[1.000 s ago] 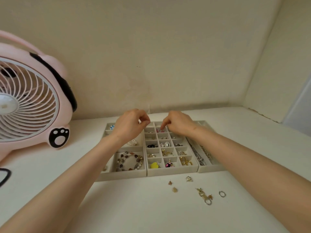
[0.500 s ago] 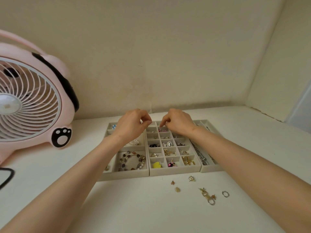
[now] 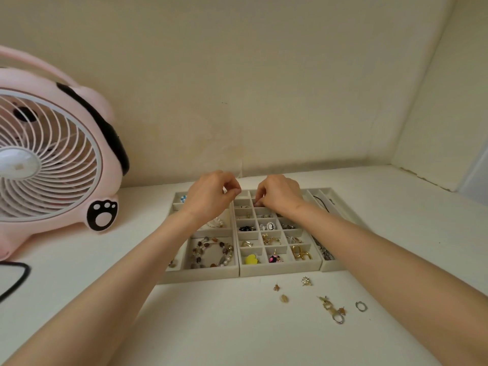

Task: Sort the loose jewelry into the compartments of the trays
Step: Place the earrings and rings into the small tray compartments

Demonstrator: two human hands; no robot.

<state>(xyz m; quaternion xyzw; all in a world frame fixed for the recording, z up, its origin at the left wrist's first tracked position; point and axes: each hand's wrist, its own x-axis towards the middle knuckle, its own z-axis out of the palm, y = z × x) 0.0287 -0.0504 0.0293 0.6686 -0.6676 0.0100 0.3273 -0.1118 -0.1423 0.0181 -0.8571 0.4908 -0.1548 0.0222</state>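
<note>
Loose jewelry (image 3: pixel 327 305) beside trays' (image 3: pixel 277 271) front edge

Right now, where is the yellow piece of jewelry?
In the head view, the yellow piece lies in the leftmost compartment of the nearest row of the middle tray, just left of the pink-and-black piece.

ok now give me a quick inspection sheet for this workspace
surface: white table, no spills seen
job's things: three trays side by side, many compartments filled; loose jewelry lies on the table in front of them
clutter: pink fan at left
fingers: left hand and right hand curled over the trays' back rows; whether either holds anything cannot be told
cables: black cable at the left edge
surroundings: cream wall behind
</note>
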